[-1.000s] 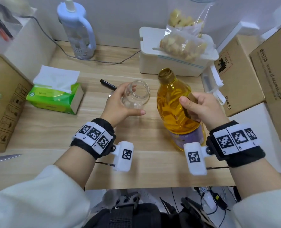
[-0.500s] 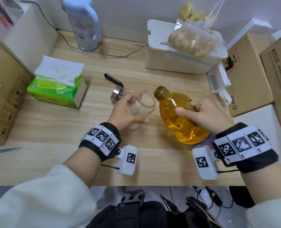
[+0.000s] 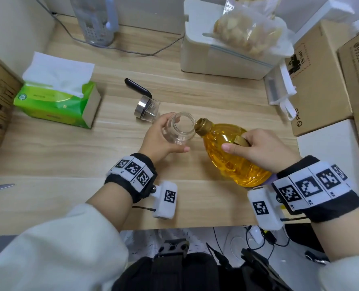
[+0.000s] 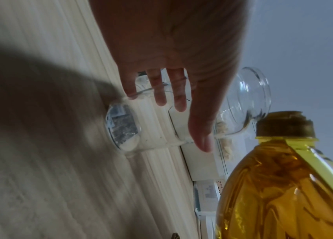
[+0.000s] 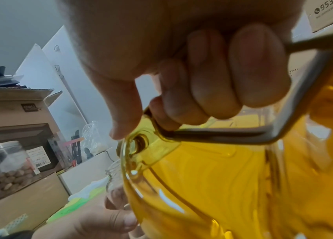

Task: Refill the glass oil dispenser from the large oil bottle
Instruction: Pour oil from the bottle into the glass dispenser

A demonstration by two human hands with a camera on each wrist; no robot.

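Clear round glass oil dispenser (image 3: 179, 130), lidless, above pale wood counter (image 3: 69, 164), gripped by my left hand (image 3: 159, 141), tilted toward big amber plastic oil bottle (image 3: 226, 156); right hand (image 3: 260, 150) clenches handle, mouth at rim for pouring.

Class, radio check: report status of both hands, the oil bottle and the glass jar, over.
Left hand holds glass jar, tilted, empty. Right hand grips oil bottle by handle, mouth at jar rim. No oil flowing. Jar lid lies behind, clear of pour.
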